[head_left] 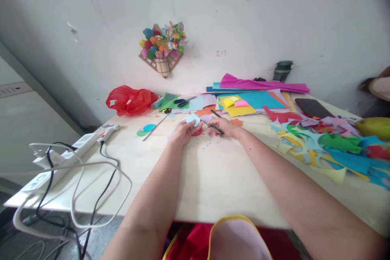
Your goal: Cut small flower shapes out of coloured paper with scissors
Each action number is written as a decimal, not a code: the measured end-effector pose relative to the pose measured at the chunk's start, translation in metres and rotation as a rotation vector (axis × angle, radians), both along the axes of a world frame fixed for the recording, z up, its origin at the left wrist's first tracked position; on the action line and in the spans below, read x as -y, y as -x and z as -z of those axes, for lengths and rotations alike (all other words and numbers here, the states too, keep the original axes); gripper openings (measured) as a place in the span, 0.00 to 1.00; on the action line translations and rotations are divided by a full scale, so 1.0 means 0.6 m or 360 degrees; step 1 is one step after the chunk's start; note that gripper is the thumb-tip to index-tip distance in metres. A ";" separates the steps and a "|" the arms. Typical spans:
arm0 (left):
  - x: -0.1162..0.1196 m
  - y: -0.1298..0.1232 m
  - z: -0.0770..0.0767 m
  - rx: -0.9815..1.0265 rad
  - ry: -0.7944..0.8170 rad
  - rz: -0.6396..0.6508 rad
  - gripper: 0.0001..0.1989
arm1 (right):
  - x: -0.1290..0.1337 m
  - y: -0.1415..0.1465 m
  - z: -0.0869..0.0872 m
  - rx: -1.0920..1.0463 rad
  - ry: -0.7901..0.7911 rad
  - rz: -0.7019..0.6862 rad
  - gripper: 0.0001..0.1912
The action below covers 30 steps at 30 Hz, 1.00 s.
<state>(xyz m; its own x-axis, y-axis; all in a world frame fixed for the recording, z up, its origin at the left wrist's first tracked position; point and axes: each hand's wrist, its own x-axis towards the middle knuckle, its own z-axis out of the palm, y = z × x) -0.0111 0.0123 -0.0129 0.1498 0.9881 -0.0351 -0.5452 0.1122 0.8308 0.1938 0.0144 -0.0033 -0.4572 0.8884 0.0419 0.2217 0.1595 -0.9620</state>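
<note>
My left hand (183, 132) is closed on a small pale blue paper cutout (193, 120) with a rounded, wavy edge. In my right hand (227, 127) is a pair of dark scissors (215, 128), its blades pointing left toward the paper. Whether the blades touch the paper is too small to tell. Beneath and around the hands lie an orange paper flower (237, 122), red paper bits and lilac pieces. A blue paper circle (149, 127) and a green one (141, 133) rest to the left, beside a thin dark strip (155, 127).
A white power strip (82, 145) with tangled cables runs along the left. Paper scraps (323, 142) and a phone (313, 107) lie at right. Coloured sheets (258, 100), a second pair of scissors (183, 102) and a red plastic bag (129, 100) are at the back.
</note>
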 end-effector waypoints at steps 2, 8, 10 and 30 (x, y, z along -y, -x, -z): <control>0.000 0.000 0.000 -0.0006 -0.0009 -0.0001 0.08 | -0.002 0.000 0.002 0.0017 0.0005 0.0005 0.10; -0.001 0.001 0.003 -0.0016 -0.0007 -0.0027 0.08 | -0.007 -0.001 0.007 -0.0013 0.0004 -0.0016 0.10; -0.002 0.001 0.003 -0.0023 -0.0017 -0.0018 0.09 | -0.007 -0.001 0.007 -0.0013 -0.0009 -0.0020 0.10; 0.001 0.001 0.002 -0.0105 -0.0053 0.0077 0.11 | -0.005 -0.002 0.005 -0.0104 0.0027 -0.0018 0.14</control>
<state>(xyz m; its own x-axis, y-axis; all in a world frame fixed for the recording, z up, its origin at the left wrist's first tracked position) -0.0120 0.0115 -0.0140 0.1960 0.9805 -0.0141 -0.4835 0.1091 0.8685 0.1951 0.0176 -0.0064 -0.4640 0.8840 0.0570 0.1566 0.1452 -0.9769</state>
